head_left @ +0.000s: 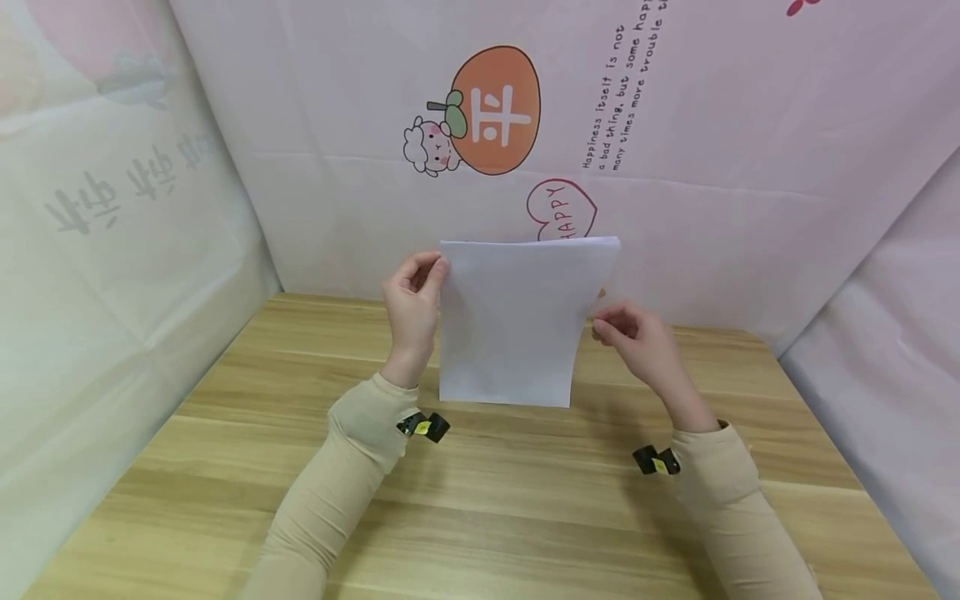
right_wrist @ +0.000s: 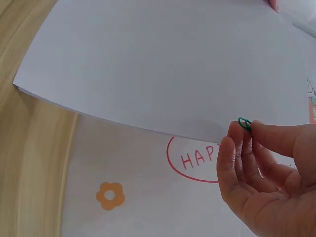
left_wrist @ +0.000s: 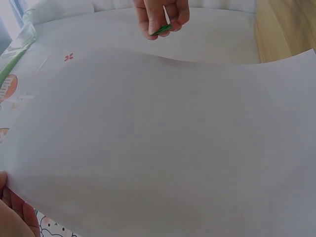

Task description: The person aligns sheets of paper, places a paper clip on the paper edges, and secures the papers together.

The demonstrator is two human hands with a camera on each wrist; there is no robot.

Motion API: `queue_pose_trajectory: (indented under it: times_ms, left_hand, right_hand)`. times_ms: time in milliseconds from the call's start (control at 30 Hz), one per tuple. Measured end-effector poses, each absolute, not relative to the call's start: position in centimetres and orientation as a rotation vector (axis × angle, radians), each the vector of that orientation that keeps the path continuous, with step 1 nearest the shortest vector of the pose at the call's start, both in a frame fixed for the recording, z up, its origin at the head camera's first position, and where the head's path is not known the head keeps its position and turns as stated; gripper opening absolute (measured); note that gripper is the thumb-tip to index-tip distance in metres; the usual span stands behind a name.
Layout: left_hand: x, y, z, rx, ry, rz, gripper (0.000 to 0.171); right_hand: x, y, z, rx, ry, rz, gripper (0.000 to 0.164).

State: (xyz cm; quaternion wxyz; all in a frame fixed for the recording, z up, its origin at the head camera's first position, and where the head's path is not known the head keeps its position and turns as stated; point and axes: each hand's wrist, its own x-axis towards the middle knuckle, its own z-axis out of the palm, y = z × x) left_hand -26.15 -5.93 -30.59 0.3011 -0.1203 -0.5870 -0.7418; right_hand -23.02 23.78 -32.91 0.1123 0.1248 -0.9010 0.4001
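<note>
A small stack of blank white paper (head_left: pixel 517 325) stands upright over the table. My left hand (head_left: pixel 416 304) pinches its left edge near the top corner, thumb on the near face. In the left wrist view the sheets fill most of the picture, and part of the left hand (left_wrist: pixel 17 210) shows at the lower left. Beside the paper's right edge, my right hand (head_left: pixel 637 342) pinches a small green paper clip (right_wrist: pixel 244 123) between thumb and index finger. In the right wrist view the clip's looped end sticks out past the fingertips, close to the paper's edge.
The wooden table (head_left: pixel 480 517) runs under both forearms. Behind it hangs a pale printed cloth (head_left: pixel 337 108) with an orange fruit drawing and lettering, and more cloth closes off the left and right sides. Each wrist carries a small black camera (head_left: pixel 423 427).
</note>
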Motion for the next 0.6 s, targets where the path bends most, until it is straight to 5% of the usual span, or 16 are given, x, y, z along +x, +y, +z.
queue_pose_trajectory:
  times_ms: [600]
  left_hand:
    - [-26.0,-5.5,-30.7,-0.309,-1.558,-1.968,0.019]
  right_hand:
    - [-22.8,22.1,-30.6,0.433,-2.567,1.185,0.025]
